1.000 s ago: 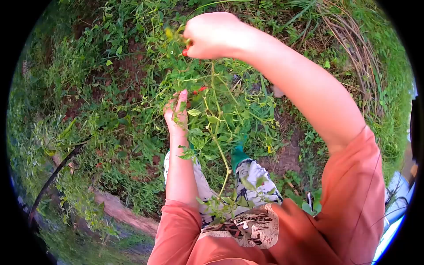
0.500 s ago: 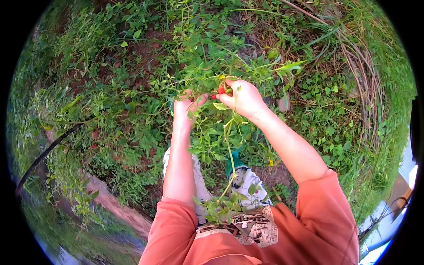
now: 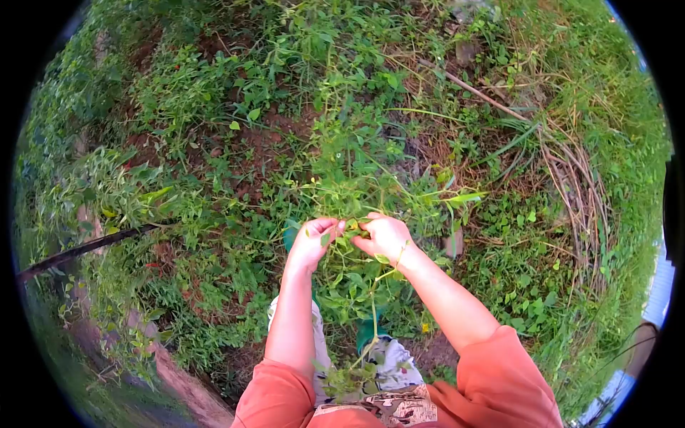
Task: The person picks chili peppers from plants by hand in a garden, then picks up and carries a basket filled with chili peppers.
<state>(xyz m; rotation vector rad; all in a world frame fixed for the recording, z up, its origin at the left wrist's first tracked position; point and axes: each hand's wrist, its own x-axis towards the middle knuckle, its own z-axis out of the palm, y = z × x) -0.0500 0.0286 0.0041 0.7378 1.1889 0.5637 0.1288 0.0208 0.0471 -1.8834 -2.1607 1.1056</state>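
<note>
Above an overgrown garden plot, a person's left hand point(image 3: 312, 244) and right hand point(image 3: 384, 237) meet at the top of what appears to be a pepper plant point(image 3: 374, 307), growing just before the legs. The left thumb and fingertips draw toward each other at the leaves, while the right fingers curl inward beside them; foliage hides the tips, so whether either hand is closed on anything cannot be told.

A slender sprig crosses the right wrist, and a sharp lift of that arm could drag it and tear its leaves. The main stem leans back toward the patterned trousers point(image 3: 397, 365), where a step or turn might snag and snap it. A blind pull among crowded shoots could strip the wrong one.

Textures vary: thin, pointed leaves on a pale, forked, knobbly stem; soft orange sleeves point(image 3: 275, 396); a smooth green boot point(image 3: 367, 338) partly screened by leaves. Beyond lie crumbly reddish soil point(image 3: 275, 139), a curved sheaf of dry, brittle stalks point(image 3: 574, 196) and, at left, a straight dark pole point(image 3: 89, 250).
</note>
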